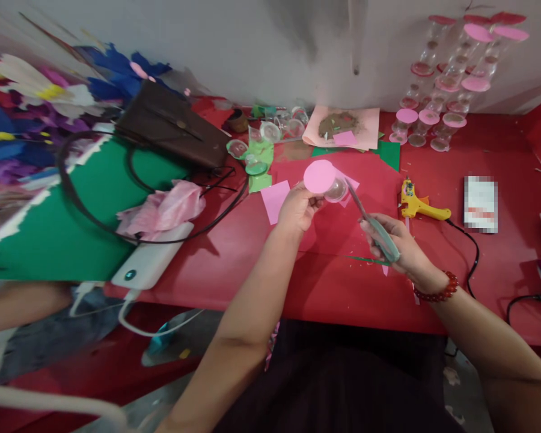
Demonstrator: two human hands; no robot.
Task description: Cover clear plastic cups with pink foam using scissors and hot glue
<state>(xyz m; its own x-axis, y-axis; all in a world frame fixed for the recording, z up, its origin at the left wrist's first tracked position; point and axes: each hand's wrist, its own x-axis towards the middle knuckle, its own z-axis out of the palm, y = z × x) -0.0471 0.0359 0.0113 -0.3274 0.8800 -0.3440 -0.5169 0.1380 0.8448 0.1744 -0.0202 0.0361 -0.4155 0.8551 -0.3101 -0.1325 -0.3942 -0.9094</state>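
My left hand [295, 209] is closed on a clear plastic hourglass-shaped piece [336, 191] with a round pink paper disc [319, 176] on its end. The piece is tilted, and the disc faces up toward me. In my right hand [403, 245] is a pair of green-handled scissors [381, 236], seen edge-on, with the blades pointing up and left. Their tip is close beside the clear plastic; whether they touch cannot be made out. Under both hands lies a red sheet [342, 234], with a pink paper piece [276, 201] by my left hand.
A yellow glue gun [426, 208] lies right of my right hand, its cord trailing down. Several finished hourglasses [448, 84] stand stacked at back right. Clear plastic pieces [270, 131], a brown bag [175, 123] and a white power bank [151, 264] are leftward. Another person's arm [24, 305] shows at left.
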